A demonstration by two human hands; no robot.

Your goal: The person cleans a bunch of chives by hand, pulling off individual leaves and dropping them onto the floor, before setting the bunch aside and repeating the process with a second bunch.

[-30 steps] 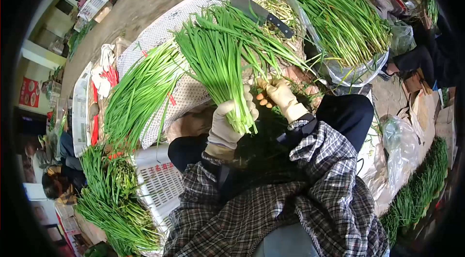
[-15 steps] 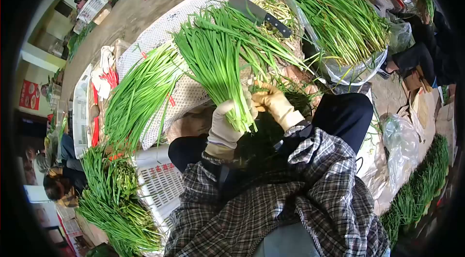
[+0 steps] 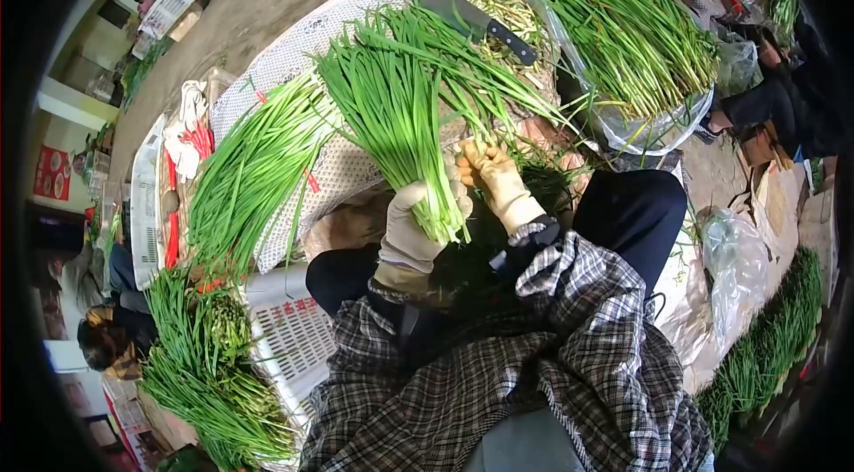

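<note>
My left hand (image 3: 411,227), in a pale work glove, is wrapped round the lower stems of a bunch of garlic chives (image 3: 382,107), leaves pointing away from me. Close to its right is my right hand (image 3: 495,177), in a yellowish glove with the fingers curled in. Whatever those fingers hold is hidden or too small to name. Loose chives (image 3: 498,80) lie just beyond it on the patterned mat. A cleaver (image 3: 471,18) with a black handle rests at the mat's far side. Left of the held bunch lies another chive pile (image 3: 267,161).
A plastic-lined heap of chives (image 3: 623,36) stands at the far right. Beside my left knee, a white crate (image 3: 285,321) adjoins more chives (image 3: 209,374). Red ties (image 3: 173,214) hang at the left. Clear plastic (image 3: 738,258) lies at the right. Other people sit nearby.
My right hand has shifted slightly up and left, its fingers now curled nearer the loose chives' stem ends. My left hand keeps the bunch in nearly the same place.
</note>
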